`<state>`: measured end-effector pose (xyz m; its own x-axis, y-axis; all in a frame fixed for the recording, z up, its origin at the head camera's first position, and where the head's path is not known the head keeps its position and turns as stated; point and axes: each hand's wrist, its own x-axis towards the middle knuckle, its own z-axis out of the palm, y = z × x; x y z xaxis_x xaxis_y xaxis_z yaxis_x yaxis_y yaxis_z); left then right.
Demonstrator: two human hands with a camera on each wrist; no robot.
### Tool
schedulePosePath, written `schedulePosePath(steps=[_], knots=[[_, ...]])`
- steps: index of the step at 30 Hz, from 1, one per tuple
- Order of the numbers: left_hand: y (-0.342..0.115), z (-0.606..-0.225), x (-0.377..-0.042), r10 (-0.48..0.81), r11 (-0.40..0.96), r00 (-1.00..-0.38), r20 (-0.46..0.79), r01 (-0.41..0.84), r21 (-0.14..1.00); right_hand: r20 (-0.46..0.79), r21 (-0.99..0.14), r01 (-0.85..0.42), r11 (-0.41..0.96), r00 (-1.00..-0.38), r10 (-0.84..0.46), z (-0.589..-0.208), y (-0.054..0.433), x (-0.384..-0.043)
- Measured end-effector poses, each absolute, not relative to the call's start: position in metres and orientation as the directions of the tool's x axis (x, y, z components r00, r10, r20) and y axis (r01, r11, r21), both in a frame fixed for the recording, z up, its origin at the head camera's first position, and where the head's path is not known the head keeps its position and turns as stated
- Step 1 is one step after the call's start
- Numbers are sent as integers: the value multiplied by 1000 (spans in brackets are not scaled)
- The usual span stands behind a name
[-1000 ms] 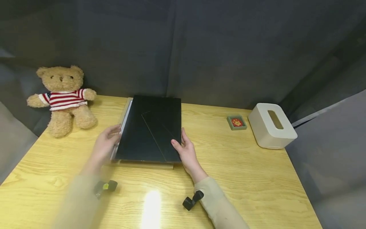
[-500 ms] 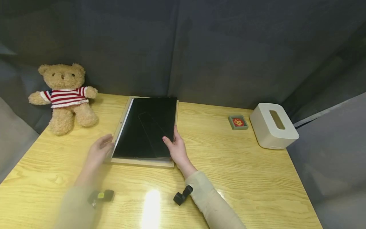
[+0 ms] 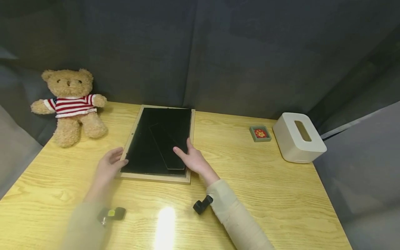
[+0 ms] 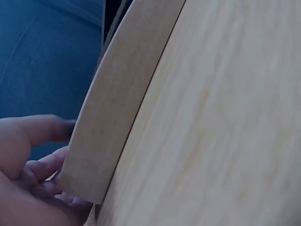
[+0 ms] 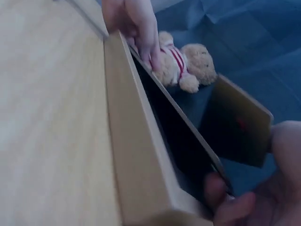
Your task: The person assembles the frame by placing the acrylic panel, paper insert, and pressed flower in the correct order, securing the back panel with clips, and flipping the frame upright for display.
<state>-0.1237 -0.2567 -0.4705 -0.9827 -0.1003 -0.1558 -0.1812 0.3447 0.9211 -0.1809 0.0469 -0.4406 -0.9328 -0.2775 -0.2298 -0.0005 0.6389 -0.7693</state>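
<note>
A light wooden picture frame (image 3: 150,177) lies face down at the back of the table. Over its back sits a black backing board (image 3: 168,119) with a stand leg (image 3: 164,149). My left hand (image 3: 109,161) grips the frame's near left side, thumb on top near the board; in the left wrist view, fingers (image 4: 47,162) curl by the frame's corner. My right hand (image 3: 193,159) holds the board's lower right edge. In the right wrist view, the right thumb (image 5: 287,141) meets the raised stand leg (image 5: 237,125), while fingertips (image 5: 233,209) touch the board's edge, which tilts inside the frame.
A teddy bear (image 3: 72,107) in a striped sweater sits at the back left of the wooden table (image 3: 265,194). To the right are a small green square with a red paw picture (image 3: 260,134) and a white tissue box (image 3: 298,137). Dark cloth (image 3: 237,62) hangs behind.
The black board has moved left and down into the frame, so the frame's rim now shows around it. The right hand has shifted left with it; the left thumb has come over the frame's edge.
</note>
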Motion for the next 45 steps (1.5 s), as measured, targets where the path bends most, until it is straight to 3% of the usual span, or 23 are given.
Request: schedulePosePath(steps=[4,8,17,24,34,45], knots=[[-256,-472,-125,-112,356,-981,-158,-188,915,-301,-712,-38,701,-886,-353,-433,56,-188],[-257,-472,-126,-109,373,-981,-159,-188,909,-288,-741,-81,667,-858,-425,-434,67,-197],[-258,-473,-126,-106,365,-980,-171,-198,910,-152,-815,-129,564,-892,-425,-457,90,-200],[-258,-472,-126,-109,349,-977,-186,-212,913,-80,-820,-227,526,-864,-497,-468,91,-195],[-260,-477,-122,-68,340,-976,-209,-219,915,-164,-716,-278,641,-824,-542,-466,90,-189],[-256,-476,-124,-131,362,-977,-166,-203,910,-119,-714,-278,643,-856,-503,-469,88,-187]])
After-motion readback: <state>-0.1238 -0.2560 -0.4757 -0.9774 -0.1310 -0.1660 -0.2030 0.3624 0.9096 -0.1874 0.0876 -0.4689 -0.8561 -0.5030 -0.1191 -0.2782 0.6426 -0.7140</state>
